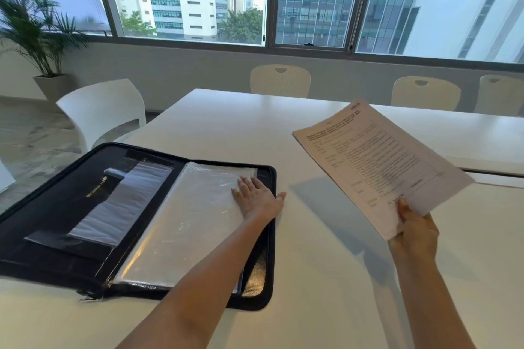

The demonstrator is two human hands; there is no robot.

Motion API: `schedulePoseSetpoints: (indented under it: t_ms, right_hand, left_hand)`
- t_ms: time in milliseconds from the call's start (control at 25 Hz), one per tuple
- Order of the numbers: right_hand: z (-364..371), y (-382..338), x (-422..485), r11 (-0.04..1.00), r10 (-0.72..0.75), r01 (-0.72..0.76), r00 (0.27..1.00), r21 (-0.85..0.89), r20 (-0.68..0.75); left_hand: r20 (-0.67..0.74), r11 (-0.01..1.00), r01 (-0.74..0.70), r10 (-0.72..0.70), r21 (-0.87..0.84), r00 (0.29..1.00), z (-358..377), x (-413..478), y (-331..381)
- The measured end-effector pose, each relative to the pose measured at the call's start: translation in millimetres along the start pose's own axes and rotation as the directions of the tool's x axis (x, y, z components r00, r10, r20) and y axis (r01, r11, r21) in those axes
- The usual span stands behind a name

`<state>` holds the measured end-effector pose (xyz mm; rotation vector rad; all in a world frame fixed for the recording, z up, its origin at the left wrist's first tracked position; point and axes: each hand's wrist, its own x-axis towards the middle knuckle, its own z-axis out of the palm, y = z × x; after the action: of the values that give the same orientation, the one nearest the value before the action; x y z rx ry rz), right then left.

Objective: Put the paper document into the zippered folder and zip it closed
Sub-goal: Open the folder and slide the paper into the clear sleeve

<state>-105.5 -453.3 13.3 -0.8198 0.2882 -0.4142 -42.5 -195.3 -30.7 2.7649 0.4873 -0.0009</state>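
A black zippered folder [56, 195] lies open and flat on the white table [226, 127], at the near left. Its right half carries clear plastic sleeves [184, 221]; its left half has dark pockets. My left hand [255, 198] rests flat, fingers spread, on the far right corner of the sleeves. To the right, my right hand [414, 232] pinches the near edge of a printed paper document [377, 159], several sheets thick, and holds it lifted and tilted above the table, apart from the folder.
A white chair [105, 110] stands at the table's left end. Three cream chairs [280, 81] line the far side under the windows. A potted palm [37, 37] stands far left. A seam between two tabletops [496, 173] runs at the right.
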Motion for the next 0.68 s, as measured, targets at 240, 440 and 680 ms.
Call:
schedulePoseSetpoints:
  t_ms: [240, 440, 680]
  right_hand:
    - [-5, 5, 1, 1.000, 0.000, 0.000, 1.000, 0.001, 0.014]
    - [11, 29, -8, 0.997, 0.075, -0.073, 0.996, -0.039, 0.050]
    - [22, 41, -13, 0.997, 0.077, -0.077, 0.996, -0.017, 0.043]
  left_hand:
    - [-0.012, 0.984, -0.128, 0.130, 0.121, 0.991, 13, -22, 9]
    - [0.044, 0.946, -0.283, 0.280, 0.159, 0.959, 18, -53, -25]
    - [0.169, 0.811, -0.553, 0.528, 0.191, 0.833, 4, -92, -60]
